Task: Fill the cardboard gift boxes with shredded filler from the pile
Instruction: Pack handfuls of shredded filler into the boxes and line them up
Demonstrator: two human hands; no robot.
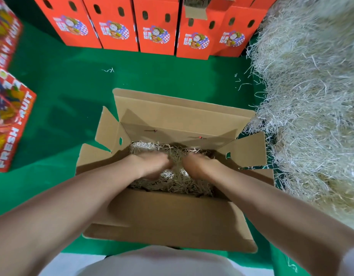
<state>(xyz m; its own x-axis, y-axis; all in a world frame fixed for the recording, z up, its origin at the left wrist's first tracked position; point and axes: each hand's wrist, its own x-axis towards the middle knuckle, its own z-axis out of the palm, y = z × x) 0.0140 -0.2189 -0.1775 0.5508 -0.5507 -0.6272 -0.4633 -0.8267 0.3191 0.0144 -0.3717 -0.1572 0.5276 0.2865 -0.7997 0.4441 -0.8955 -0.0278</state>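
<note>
Head view: an open cardboard box [172,216] sits in the middle of the green surface [72,100], just in front of the person. Its mouth faces up and all four flaps are spread outward. Its long axis runs left to right, with the right end turned slightly toward the person. Shredded filler [172,182] covers the bottom of the box.

Both hands reach down inside. The left hand [152,164] and right hand [198,165] lie close together on the filler, fingers pointing down into it. Both are blurred, so I cannot tell whether they grip strands or only press on them.

The large pale pile [311,96] of filler rises along the right, touching the box's right flap. A few loose strands [108,70] lie on the green. A row of red boxes [154,26] stands upright along the far edge. More red boxes printed FRESH FRUIT [10,120] are at the left.
</note>
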